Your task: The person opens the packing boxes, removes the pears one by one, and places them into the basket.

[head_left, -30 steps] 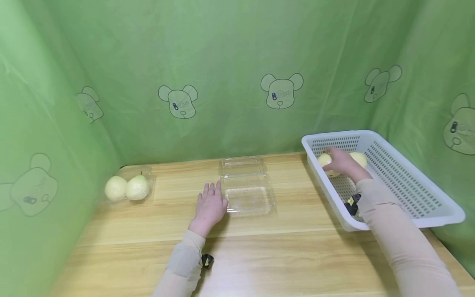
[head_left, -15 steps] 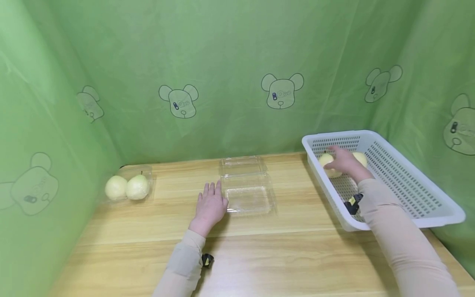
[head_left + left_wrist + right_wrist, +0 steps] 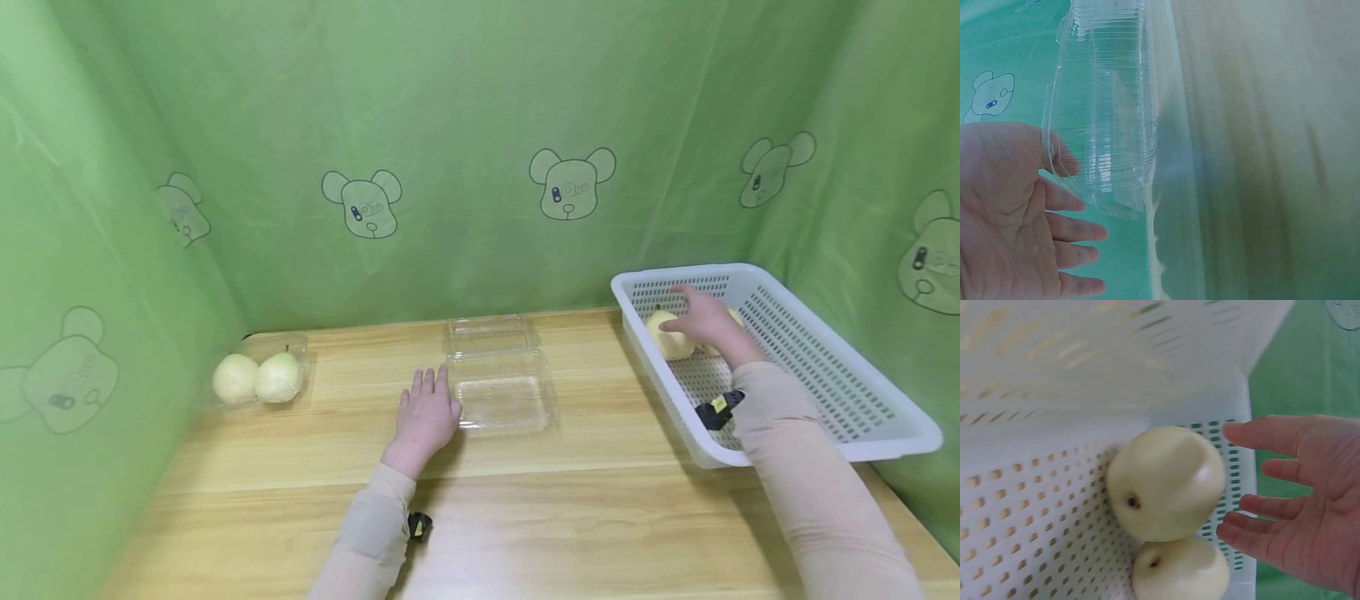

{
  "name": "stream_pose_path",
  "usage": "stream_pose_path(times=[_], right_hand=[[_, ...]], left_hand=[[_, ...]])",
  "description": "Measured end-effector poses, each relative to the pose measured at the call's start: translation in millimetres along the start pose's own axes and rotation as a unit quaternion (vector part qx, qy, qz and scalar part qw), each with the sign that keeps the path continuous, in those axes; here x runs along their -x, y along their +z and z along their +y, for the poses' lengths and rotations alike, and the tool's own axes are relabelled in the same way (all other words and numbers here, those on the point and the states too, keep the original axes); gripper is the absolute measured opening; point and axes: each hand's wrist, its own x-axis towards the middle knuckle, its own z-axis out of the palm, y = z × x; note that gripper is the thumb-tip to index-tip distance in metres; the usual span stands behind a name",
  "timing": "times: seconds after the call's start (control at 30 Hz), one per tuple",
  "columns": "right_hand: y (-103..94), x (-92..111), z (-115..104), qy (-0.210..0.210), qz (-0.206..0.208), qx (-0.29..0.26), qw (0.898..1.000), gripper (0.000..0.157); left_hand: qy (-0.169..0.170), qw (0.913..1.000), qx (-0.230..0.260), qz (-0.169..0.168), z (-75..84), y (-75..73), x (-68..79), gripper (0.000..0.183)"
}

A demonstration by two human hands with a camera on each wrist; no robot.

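Observation:
My left hand (image 3: 427,417) lies beside an opened clear plastic clamshell box (image 3: 501,404) on the table, fingers straight. The left wrist view shows its thumb touching the side of the box (image 3: 1100,112), the other fingers (image 3: 1075,228) spread apart. Over the white basket (image 3: 847,367), my right hand (image 3: 708,321) is spread and holds nothing. Two pale yellow pears sit together in the basket; the nearer pear (image 3: 1166,481) and the other pear (image 3: 1182,569) are apart from the fingertips in the right wrist view. From the head, my right hand partly covers the second one.
Another clear box (image 3: 296,346) with two pears (image 3: 279,377) in it stands at the table's left end. Green curtains (image 3: 465,100) close off the back and sides. A black wrist camera (image 3: 720,410) sits under my right wrist, inside the basket.
My right hand has drawn off the left pear in the basket, moving slightly up and right over the other one. My left hand and the box have not moved.

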Motion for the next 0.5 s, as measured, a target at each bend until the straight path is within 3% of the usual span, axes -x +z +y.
stream_pose_path(times=[0.5], right_hand=[[-18.8,12.0,-6.1,0.003,0.038,-0.055,0.998,0.076]], left_hand=[[0.003,1.0,-0.002,-0.003,0.3,-2.0,0.0,0.062]])
